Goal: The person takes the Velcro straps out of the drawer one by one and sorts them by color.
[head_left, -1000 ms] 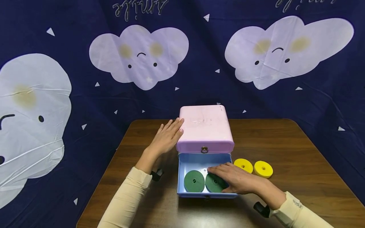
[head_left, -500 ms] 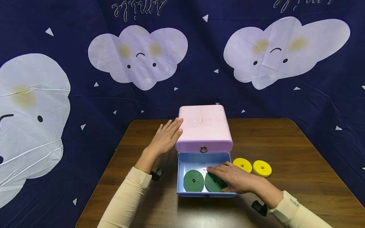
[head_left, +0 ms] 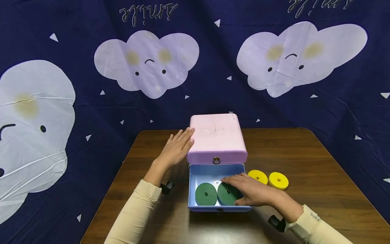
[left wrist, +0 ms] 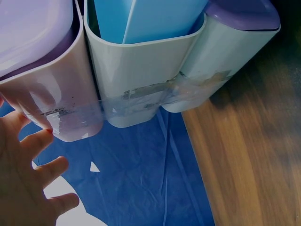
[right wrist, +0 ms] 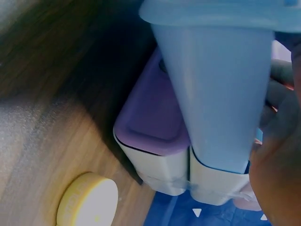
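Note:
A pink-topped drawer box [head_left: 217,134] stands on the table with its blue drawer [head_left: 199,171] pulled out. Two green rolls [head_left: 200,197], each with a small hole in the middle, lie side by side at the drawer's front. My right hand [head_left: 256,192] reaches in over the right side and grips the right green roll [head_left: 224,199], fingers at its far rim and thumb at its near rim. My left hand [head_left: 175,149] rests against the box's left edge, fingers straight and spread. In the right wrist view, the drawer [right wrist: 214,89] hides that hand's fingertips.
Two yellow rolls [head_left: 278,184] lie on the wooden table [head_left: 304,156] right of the drawer. The box has several tiers taped together, with a purple drawer front [right wrist: 150,113] in one. A dark blue cloth [head_left: 219,98] with white clouds hangs behind the table.
The head view has shifted slightly. A little more of the right green roll shows past my right hand. My left hand stays in place on the box.

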`<action>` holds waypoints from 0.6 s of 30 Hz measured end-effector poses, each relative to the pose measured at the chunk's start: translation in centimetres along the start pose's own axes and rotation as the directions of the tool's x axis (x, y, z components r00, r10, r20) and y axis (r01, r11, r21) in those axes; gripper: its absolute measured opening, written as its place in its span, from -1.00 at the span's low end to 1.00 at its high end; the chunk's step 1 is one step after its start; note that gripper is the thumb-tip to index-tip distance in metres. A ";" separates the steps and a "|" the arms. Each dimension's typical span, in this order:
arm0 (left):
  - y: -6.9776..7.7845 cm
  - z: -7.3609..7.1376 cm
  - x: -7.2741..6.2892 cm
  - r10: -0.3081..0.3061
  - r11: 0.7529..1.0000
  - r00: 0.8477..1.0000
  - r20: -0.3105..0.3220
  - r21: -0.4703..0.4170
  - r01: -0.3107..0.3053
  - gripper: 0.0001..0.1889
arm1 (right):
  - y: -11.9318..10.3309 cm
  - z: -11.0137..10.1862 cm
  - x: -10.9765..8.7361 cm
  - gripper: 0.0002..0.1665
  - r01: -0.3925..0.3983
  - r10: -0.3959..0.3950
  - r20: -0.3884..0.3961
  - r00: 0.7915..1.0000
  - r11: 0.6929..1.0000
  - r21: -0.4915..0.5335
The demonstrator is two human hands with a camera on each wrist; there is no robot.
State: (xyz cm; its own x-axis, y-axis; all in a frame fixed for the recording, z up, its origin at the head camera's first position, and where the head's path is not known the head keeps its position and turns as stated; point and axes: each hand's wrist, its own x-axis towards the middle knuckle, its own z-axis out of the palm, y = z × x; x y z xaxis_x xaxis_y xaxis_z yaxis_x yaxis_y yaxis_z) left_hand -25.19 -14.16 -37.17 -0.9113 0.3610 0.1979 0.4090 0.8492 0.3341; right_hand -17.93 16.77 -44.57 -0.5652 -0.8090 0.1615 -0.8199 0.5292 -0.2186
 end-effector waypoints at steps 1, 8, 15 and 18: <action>0.0 0.0 0.0 -0.001 1.000 1.000 0.001 0.000 0.001 -0.45 | -0.1 -0.2 0.0 -0.04 -0.018 0.018 0.006 1.000 1.000 0.013; 0.0 0.0 0.1 -0.003 1.000 1.000 0.010 0.015 0.003 -0.45 | -0.5 -2.0 -0.6 0.00 -0.098 0.097 0.012 0.995 0.993 0.061; -0.2 0.0 0.1 -0.004 1.000 1.000 0.017 0.016 0.004 -0.44 | -0.8 -3.8 -1.3 0.06 -0.073 0.073 -0.096 0.993 0.997 0.009; -0.2 0.1 0.2 0.001 1.000 1.000 0.014 0.014 -0.001 -0.44 | -0.8 -4.4 -1.8 0.07 -0.043 0.043 -0.163 0.986 0.999 0.001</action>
State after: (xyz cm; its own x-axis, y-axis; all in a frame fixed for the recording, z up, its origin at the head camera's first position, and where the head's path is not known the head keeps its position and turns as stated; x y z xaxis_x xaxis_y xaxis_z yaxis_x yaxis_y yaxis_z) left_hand -25.41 -14.24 -37.25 -0.9115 0.3672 0.1852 0.4093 0.8541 0.3208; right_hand -16.63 18.95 -40.42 -0.6072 -0.7332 0.3063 -0.7945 0.5633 -0.2267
